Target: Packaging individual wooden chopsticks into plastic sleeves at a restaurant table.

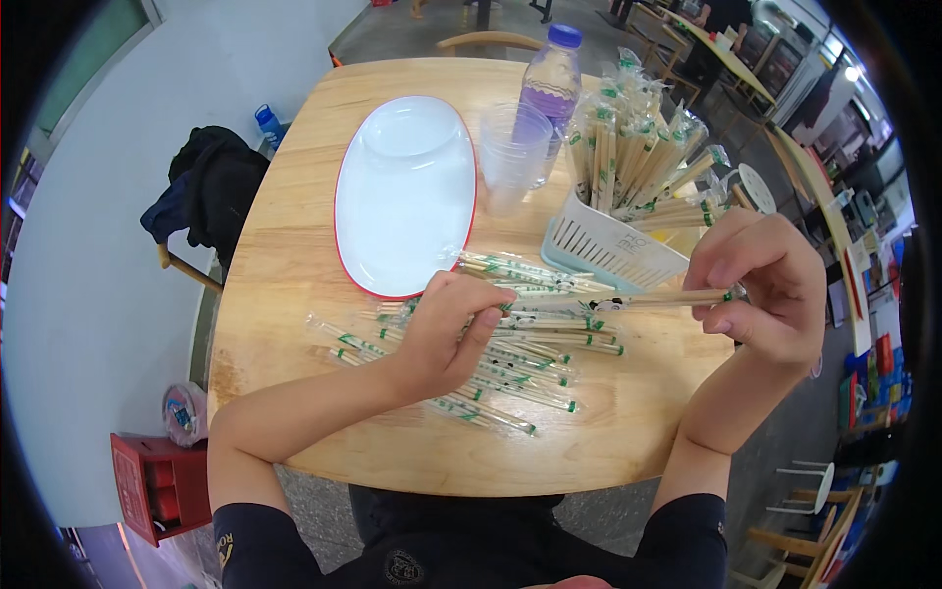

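Note:
A wrapped pair of wooden chopsticks (640,299) with a panda print is held level above the table. My left hand (449,331) pinches its left end between thumb and forefinger. At the other end, by the green-printed tip, is my right hand (765,283), thumb and fingers closed around the wrapper end. Below lie many more wrapped chopsticks (515,375), loosely spread on the wooden table. Behind my right hand, a white slotted plastic basket (614,247) holds a dense bundle of wrapped chopsticks (633,147) standing and leaning outward.
A white oval divided plate (405,213) with a red rim lies beyond my left hand. Stacked clear plastic cups (511,158) and a bottle of purple liquid (548,103) stand beside it. Dark clothing (221,191) hangs on a chair at the left.

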Available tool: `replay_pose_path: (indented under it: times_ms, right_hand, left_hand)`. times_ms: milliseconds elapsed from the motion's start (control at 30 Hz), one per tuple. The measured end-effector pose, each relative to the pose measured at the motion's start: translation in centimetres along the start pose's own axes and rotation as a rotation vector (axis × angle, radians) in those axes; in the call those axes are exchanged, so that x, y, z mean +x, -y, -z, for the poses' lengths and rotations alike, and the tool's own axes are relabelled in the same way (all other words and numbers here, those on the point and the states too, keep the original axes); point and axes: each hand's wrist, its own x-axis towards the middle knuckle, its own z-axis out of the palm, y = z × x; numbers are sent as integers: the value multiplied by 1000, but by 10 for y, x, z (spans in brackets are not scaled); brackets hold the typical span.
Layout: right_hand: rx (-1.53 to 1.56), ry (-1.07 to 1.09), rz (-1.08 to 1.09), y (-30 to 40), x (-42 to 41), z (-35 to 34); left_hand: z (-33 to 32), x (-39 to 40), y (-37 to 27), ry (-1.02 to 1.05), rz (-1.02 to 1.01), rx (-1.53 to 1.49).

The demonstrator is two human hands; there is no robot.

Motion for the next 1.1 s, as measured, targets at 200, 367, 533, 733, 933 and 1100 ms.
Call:
replay_pose_path:
  times_ms: [200, 367, 533, 733, 933, 1100]
  right_hand:
    - [44, -11, 187, -15, 14, 4]
    - [27, -40, 220, -15, 16, -2]
    - [-121, -243, 517, -27, 13, 15]
    - [-236, -1016, 684, -15, 4, 28]
    - [-698, -1287, 921, -5, 15, 31]
    - [-1104, -896, 926, -5, -12, 60]
  left_hand:
    - [2, -1, 3, 68, -151, -37]
    - [-1, 4, -2, 110, -229, 22]
    - [4, 8, -8, 282, -115, 85]
    - [-6, 8, -8, 436, -148, 211]
    - [-9, 4, -7, 489, -221, 318]
    - [-7, 4, -8, 486, -222, 326]
